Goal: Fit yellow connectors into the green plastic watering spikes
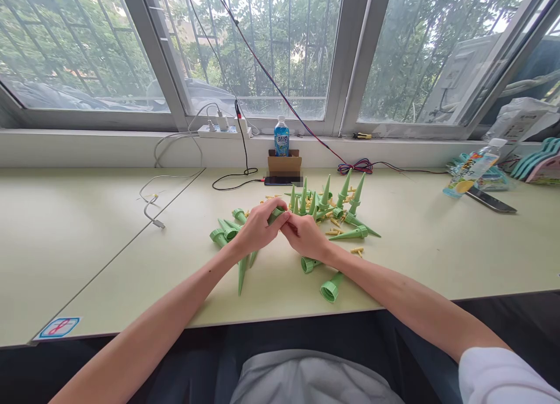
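My left hand [258, 226] is closed around a green plastic cone spike [275, 215], holding it above the pale table [437, 246]. My right hand [304, 235] meets it from the right, fingers pinched at the spike's end; what they pinch is hidden. Several more green spikes [345, 208] stand upright or lie just beyond the hands, with small yellow pieces [335, 232] scattered among them. Other green spikes [225, 232] lie left of my left hand, and two [330, 287] lie under my right wrist.
A cardboard box [284, 162] with a blue-labelled bottle [281, 137] behind it stands at the back, a phone beside it. Cables [153, 208] trail at the left. A power strip [223, 129] sits on the sill. A tilted bottle [472, 168] and plastic goods lie at the right.
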Tool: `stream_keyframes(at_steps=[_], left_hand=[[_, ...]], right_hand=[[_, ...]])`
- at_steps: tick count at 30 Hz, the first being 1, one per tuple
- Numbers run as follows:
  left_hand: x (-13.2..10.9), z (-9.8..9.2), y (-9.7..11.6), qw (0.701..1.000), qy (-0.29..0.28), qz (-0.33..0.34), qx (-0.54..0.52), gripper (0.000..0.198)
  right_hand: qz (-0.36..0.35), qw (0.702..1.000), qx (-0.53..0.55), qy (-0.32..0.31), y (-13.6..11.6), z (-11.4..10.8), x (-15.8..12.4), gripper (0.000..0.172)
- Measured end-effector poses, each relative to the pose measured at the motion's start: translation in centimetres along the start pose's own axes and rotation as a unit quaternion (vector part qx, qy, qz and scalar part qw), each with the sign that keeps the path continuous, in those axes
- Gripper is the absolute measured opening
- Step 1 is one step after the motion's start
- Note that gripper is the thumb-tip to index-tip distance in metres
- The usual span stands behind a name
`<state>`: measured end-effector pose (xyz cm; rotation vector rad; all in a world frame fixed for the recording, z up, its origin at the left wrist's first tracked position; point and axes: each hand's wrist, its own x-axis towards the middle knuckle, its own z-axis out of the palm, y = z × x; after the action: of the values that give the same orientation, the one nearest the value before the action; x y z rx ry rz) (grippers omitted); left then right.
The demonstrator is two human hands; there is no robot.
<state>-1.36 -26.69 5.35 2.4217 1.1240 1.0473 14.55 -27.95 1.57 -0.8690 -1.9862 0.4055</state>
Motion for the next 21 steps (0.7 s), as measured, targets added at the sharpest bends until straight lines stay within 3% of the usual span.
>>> stream_keyframes(at_steps=[21], left_hand=[[-0.07, 0.59, 0.72, 0.999, 0.01, -0.035, -0.041, 0.021]], right_hand=[[0.003, 1.0, -0.002, -0.008, 0.04, -0.13, 0.13, 0.03]])
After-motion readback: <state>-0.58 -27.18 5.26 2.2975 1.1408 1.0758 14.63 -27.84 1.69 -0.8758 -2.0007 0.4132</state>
